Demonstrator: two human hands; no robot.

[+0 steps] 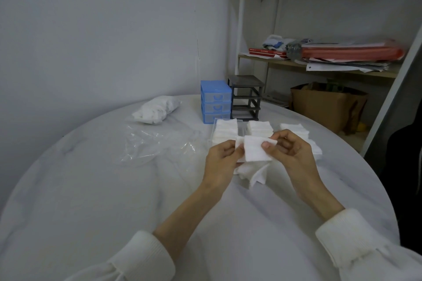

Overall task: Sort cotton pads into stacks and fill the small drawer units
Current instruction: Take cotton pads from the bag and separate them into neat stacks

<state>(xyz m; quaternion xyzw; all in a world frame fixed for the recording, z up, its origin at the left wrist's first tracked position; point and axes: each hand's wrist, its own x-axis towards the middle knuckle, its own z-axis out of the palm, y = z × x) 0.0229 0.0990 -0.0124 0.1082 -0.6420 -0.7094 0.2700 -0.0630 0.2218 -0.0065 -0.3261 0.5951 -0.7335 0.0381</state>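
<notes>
We hold a square cotton pad [255, 149] above the round table [91, 189], left hand [222, 161] pinching its left edge, right hand [290, 150] its top right corner, sorted stacks [260, 128] just behind, blue drawer unit [215, 100] and black frame [246, 97] beyond.

The red books [267, 52] on the shelf [319, 68] carry white lettering too blurred to read.

You've got dim, flat, bluish light w/ no clear source and only faint shadows. White pads [255, 150] by your left grip [222, 162] wash out, little texture. Wide-angle bends the worktop [91, 189] edge and the shelf [319, 68] frame behind your right grip [290, 155]. Overall soft, slightly noisy.
</notes>
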